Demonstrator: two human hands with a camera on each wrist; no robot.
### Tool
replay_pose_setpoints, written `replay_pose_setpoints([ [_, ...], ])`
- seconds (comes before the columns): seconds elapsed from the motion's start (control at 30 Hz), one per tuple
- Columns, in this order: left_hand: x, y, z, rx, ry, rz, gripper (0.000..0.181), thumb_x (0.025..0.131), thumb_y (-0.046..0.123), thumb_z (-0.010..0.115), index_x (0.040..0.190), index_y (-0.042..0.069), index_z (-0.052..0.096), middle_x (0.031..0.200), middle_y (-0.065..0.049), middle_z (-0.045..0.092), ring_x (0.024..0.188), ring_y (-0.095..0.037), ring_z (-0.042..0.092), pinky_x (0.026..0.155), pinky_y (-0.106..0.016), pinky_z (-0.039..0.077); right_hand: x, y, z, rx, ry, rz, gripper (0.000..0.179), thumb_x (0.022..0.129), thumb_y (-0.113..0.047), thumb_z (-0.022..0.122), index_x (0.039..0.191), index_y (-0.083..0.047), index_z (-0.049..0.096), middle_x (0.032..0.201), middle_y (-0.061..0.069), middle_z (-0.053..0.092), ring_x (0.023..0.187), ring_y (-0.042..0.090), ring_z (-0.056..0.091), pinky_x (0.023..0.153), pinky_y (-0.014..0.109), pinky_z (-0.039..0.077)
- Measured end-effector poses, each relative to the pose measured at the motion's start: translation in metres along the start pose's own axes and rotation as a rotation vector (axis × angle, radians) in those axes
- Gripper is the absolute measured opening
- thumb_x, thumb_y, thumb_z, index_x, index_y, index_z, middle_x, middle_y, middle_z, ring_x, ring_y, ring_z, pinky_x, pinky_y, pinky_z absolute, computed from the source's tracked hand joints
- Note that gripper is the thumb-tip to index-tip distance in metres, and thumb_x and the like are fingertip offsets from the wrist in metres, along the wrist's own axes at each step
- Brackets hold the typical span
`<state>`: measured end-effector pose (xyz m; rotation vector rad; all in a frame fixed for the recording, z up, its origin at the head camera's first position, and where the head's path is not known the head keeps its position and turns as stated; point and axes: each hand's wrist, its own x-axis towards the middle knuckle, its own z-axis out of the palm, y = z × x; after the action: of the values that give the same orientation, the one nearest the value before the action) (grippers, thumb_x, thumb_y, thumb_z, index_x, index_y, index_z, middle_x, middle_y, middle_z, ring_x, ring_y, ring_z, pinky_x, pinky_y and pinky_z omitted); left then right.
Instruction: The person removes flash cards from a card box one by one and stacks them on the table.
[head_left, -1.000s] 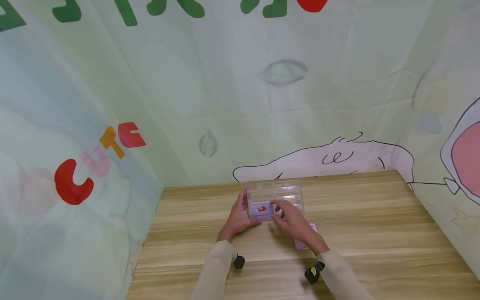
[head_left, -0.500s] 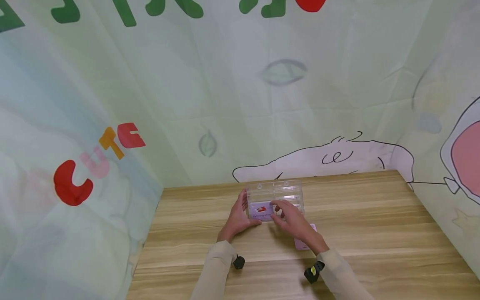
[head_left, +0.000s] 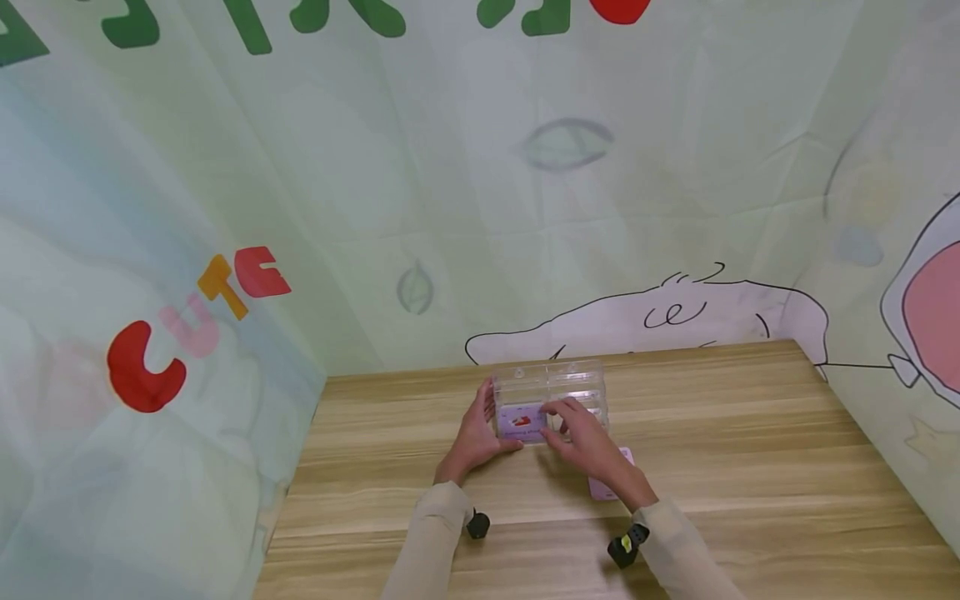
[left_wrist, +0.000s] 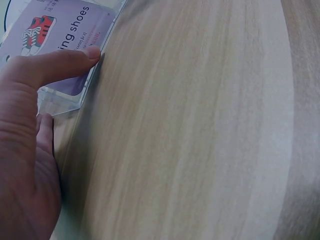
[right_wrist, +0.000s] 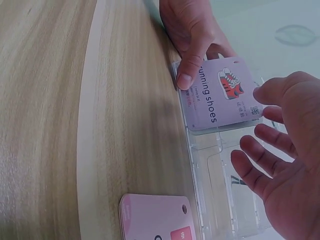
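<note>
A clear plastic box [head_left: 576, 377] with compartments lies near the table's back edge. A purple card [head_left: 521, 421] printed "running shoes" lies at its left front part, with more layers showing under its edge. My left hand [head_left: 478, 433] grips the left end of the box, the thumb [left_wrist: 75, 60] over the front edge and card, the fingers along the side. At the card's right side is my right hand [right_wrist: 295, 145]; one fingertip touches the card's corner and the other fingers are spread and loosely bent over the compartments beside it.
A stack of pink cards [right_wrist: 157, 215] lies on the wooden table [head_left: 750, 467] in front of the box, partly under my right forearm in the head view. A printed curtain [head_left: 450, 167] stands behind the table and along its sides.
The purple card has shifted very slightly to the left, and my right fingertips at its edge have moved a little. My left hand and the box stay in place.
</note>
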<state>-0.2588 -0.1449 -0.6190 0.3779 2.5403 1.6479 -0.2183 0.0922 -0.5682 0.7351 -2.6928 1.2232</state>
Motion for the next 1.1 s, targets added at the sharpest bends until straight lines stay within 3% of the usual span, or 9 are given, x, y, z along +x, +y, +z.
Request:
replay_pose_setpoints([
  [0.67,0.001,-0.001,0.000,0.012,-0.003,-0.007,0.130,0.067,0.008,0.099,0.165,0.013,0.013,0.164,-0.018,0.034,0.150,-0.032,0.036,0.124,-0.039,0.032,0.002,0.005,0.009,0.129,-0.005,-0.071,0.025,0.097,-0.009,0.072,0.122,-0.005,0.067,0.117,0.008,0.068,0.094,0.021,0.065,0.072,0.028,0.061],
  [0.97,0.002,-0.001,0.001,0.017,-0.001,-0.008,0.131,0.067,0.009,0.099,0.165,0.015,0.013,0.164,-0.017,0.034,0.150,-0.031,0.036,0.124,-0.038,0.032,0.009,0.008,0.019,0.114,0.012,-0.132,0.019,0.094,-0.006,0.074,0.114,-0.005,0.074,0.110,0.008,0.071,0.095,0.022,0.066,0.071,0.032,0.061],
  [1.1,0.002,-0.003,0.001,0.003,0.005,0.010,0.130,0.067,0.008,0.099,0.165,0.014,0.015,0.163,-0.019,0.035,0.150,-0.032,0.036,0.123,-0.040,0.033,0.011,0.005,0.018,0.078,0.025,-0.148,0.021,0.092,-0.006,0.076,0.112,-0.006,0.075,0.111,0.006,0.073,0.101,0.023,0.067,0.082,0.040,0.059],
])
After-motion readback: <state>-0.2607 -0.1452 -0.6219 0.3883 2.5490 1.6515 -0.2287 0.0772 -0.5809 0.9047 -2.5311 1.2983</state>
